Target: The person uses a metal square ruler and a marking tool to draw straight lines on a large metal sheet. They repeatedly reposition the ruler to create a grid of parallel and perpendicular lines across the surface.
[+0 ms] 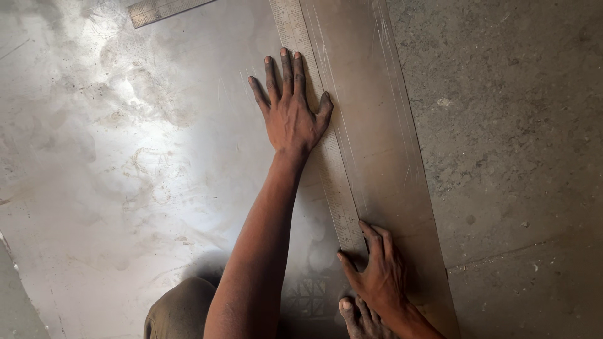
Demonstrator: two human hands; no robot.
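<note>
A: Identify the long graduated strip at centre.

B: A steel ruler [326, 144], lying flat on a large metal sheet [125, 188]. It runs from the top edge of the view down and slightly rightward to the lower middle, following a scribed line on the sheet.

A: And the hands?

B: The left hand [290, 113] is spread flat, palm down, fingers fanned wide. Its thumb and the edge of the palm press on the ruler's upper half; the fingers rest partly on the ruler and partly on the sheet. It grasps nothing. The right hand [377, 270] sits at the ruler's lower end, fingertips bent and pressing on that end and the sheet beside it. Whether anything is held under this hand cannot be told.

A: Surroundings?

B: A second ruler [166, 9] lies at the top edge, well apart from the hands. The sheet's right border meets a concrete floor [515, 125]. A bare foot [358, 317] rests on the sheet just below the right hand, and a knee in olive cloth [182, 311] shows at the bottom.
</note>
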